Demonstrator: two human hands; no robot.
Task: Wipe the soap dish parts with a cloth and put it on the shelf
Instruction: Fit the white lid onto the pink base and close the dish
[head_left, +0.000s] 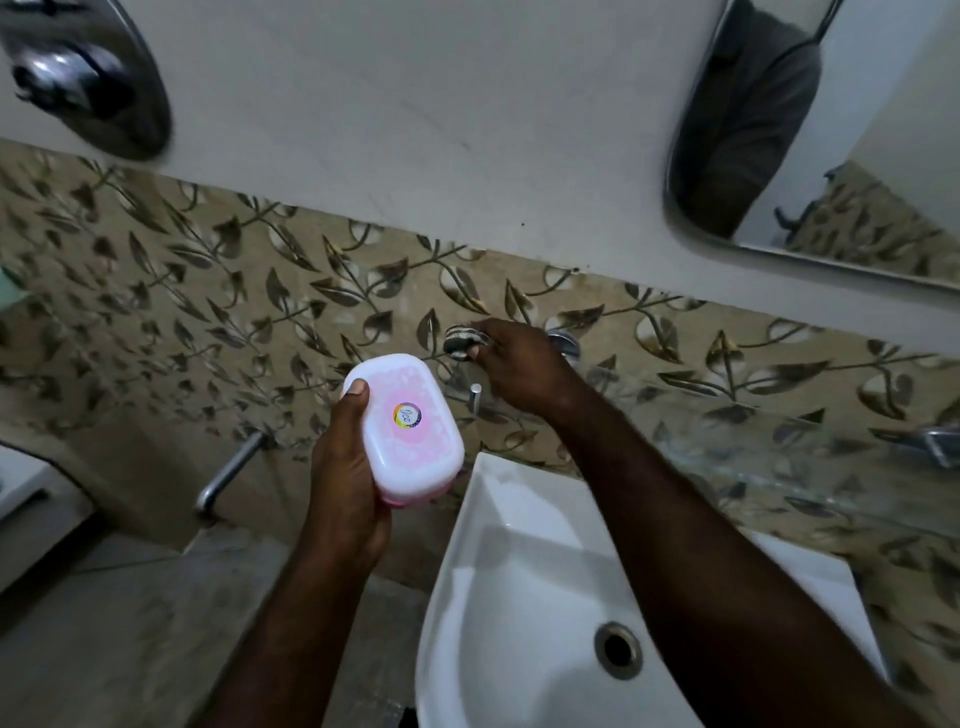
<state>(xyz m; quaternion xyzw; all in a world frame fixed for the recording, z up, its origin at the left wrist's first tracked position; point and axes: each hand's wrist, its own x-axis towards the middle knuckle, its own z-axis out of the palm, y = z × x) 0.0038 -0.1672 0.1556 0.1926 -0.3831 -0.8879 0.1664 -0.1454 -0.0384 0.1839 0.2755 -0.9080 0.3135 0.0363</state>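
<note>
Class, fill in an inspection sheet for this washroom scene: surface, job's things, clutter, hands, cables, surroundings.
Surface: white sink, bare basin, open drain.
Job's things: closed pink-and-white soap dish, round sticker on its lid; striped cloth, bunched up against the wall.
Clutter: nothing seen.
Hands: left hand grips the soap dish beside the sink; right hand holds the cloth above the tap.
Cables: nothing seen.
Surroundings: leaf-patterned tiles, mirror upper right, metal fitting upper left, pipe on the wall; no shelf clearly visible.

Dim light, blurred and warped edges
</note>
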